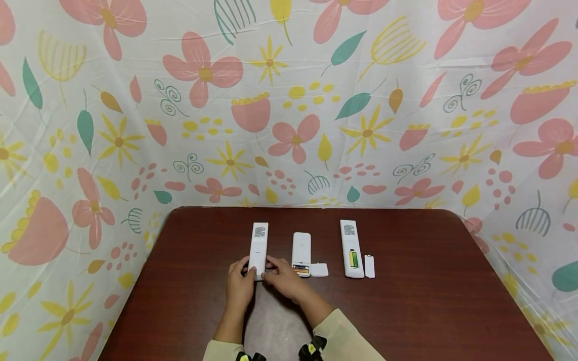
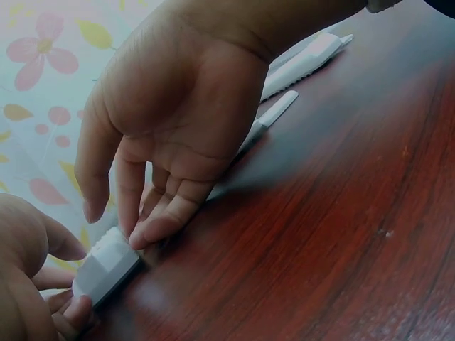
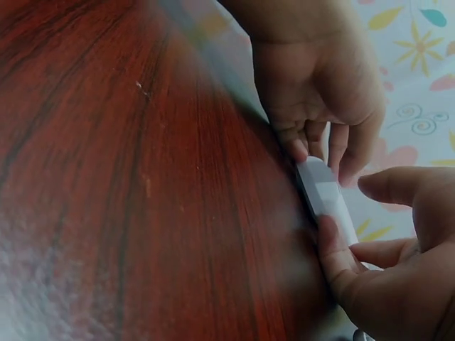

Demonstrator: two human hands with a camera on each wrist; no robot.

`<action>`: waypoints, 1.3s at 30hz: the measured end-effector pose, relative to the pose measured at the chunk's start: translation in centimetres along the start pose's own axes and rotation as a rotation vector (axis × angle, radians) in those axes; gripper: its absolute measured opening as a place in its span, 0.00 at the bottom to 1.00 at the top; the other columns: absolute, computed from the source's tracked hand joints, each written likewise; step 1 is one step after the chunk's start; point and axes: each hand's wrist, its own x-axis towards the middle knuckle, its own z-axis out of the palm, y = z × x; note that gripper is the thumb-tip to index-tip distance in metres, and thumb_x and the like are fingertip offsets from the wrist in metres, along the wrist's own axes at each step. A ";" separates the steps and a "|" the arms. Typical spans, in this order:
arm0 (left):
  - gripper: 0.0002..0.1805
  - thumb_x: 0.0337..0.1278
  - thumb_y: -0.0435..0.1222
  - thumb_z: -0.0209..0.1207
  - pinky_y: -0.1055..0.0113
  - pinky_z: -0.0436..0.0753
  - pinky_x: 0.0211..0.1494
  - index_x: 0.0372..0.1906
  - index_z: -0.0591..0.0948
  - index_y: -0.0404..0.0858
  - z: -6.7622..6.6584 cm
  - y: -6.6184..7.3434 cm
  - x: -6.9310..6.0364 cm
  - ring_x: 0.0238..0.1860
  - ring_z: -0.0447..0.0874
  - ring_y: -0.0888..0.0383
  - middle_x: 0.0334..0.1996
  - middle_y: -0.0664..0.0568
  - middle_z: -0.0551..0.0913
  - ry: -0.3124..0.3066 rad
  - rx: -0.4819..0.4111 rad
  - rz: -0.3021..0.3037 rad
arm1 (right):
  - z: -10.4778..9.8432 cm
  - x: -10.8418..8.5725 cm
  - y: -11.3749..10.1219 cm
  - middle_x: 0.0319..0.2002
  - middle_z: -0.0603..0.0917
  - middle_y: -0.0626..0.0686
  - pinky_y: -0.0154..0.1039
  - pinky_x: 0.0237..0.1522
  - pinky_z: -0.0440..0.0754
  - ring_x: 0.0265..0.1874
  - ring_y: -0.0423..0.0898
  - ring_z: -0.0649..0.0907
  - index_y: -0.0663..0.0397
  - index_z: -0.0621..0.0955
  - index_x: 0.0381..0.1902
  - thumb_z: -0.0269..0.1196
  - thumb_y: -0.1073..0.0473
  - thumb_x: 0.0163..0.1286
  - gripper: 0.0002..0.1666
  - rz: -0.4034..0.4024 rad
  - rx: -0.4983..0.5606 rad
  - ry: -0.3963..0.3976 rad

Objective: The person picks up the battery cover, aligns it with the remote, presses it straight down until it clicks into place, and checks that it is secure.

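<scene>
- I'm seeing the held remote (image 1: 258, 248) lying on the table (image 1: 420, 311), left of the middle remote (image 1: 301, 248), its near end between the left hand (image 1: 240, 283) and the right hand (image 1: 285, 278).
- The left hand is gripping that end from the left, thumb resting on the upper face; the right hand is pinching it from the right. Both are sitting narrow around the case.
- I'm expecting it to be handling like hard plastic: light, stiff, smooth enough to be slipping a little under dry fingertips. The body is looking sturdy; I'm judging any thin cover or catch the fragile part.
- For a hold, I'm favouring the long side edges, near the close end or at mid-length, squeezing gently across the width.
- Its long axis is running from the near side of the table towards the far edge, the far end leaning slightly right.
- The printed label (image 1: 259, 232) is facing up at the far end, so I'm taking this as the back; I'm not making out which end is the signalling one.
- The right remote (image 1: 350, 238) is leaning its far end leftwards instead.
</scene>
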 end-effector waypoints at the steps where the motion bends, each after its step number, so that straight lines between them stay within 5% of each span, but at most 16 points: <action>1: 0.22 0.59 0.31 0.61 0.60 0.76 0.50 0.60 0.82 0.33 0.0 0.1 0.0 0.51 0.80 0.47 0.55 0.38 0.80 0.006 -0.010 -0.005 | 0.0 0.0 0.0 0.58 0.75 0.65 0.33 0.42 0.80 0.44 0.46 0.84 0.68 0.67 0.73 0.65 0.60 0.67 0.39 0.000 0.010 0.008; 8: 0.20 0.58 0.29 0.59 0.67 0.73 0.48 0.57 0.83 0.34 0.0 0.6 -0.3 0.48 0.77 0.51 0.53 0.40 0.78 0.067 -0.132 -0.054 | -0.1 -0.3 -0.6 0.57 0.78 0.66 0.36 0.42 0.82 0.46 0.48 0.84 0.66 0.70 0.71 0.65 0.61 0.67 0.36 -0.005 0.065 0.067; 15: 0.16 0.58 0.27 0.57 0.77 0.74 0.45 0.50 0.86 0.34 -0.1 1.2 -0.3 0.43 0.76 0.60 0.47 0.43 0.82 0.118 -0.245 -0.039 | -0.6 -0.9 -1.4 0.55 0.80 0.68 0.44 0.37 0.83 0.39 0.49 0.83 0.67 0.74 0.65 0.62 0.63 0.68 0.29 -0.040 0.132 0.099; 21: 0.14 0.62 0.26 0.55 0.77 0.76 0.42 0.49 0.86 0.36 -0.5 1.9 -0.4 0.42 0.80 0.63 0.45 0.41 0.88 0.073 -0.323 -0.061 | -1.3 -1.2 -1.7 0.52 0.83 0.69 0.44 0.36 0.84 0.39 0.56 0.84 0.67 0.79 0.58 0.61 0.64 0.71 0.20 -0.074 0.122 0.095; 30: 0.15 0.63 0.25 0.56 0.75 0.79 0.38 0.53 0.84 0.31 -0.6 2.6 -0.5 0.38 0.83 0.60 0.48 0.35 0.87 0.006 -0.386 -0.071 | -2.4 -1.6 -1.8 0.51 0.82 0.70 0.51 0.38 0.86 0.41 0.52 0.84 0.67 0.79 0.58 0.60 0.67 0.72 0.18 -0.076 0.138 0.118; 35: 0.16 0.64 0.21 0.53 0.71 0.83 0.39 0.55 0.81 0.23 -1.4 5.1 -1.4 0.39 0.86 0.53 0.48 0.28 0.85 -0.050 -0.420 -0.034 | -3.3 -3.2 -4.0 0.49 0.83 0.70 0.47 0.36 0.86 0.43 0.62 0.83 0.69 0.80 0.56 0.59 0.70 0.71 0.17 -0.074 0.140 0.129; 39: 0.17 0.66 0.23 0.53 0.70 0.84 0.41 0.57 0.80 0.25 -0.8 4.6 -1.1 0.44 0.87 0.48 0.49 0.30 0.85 -0.080 -0.443 -0.018 | -4.2 -4.2 -5.5 0.49 0.83 0.69 0.42 0.37 0.85 0.43 0.59 0.84 0.67 0.81 0.54 0.60 0.70 0.70 0.16 -0.079 0.128 0.140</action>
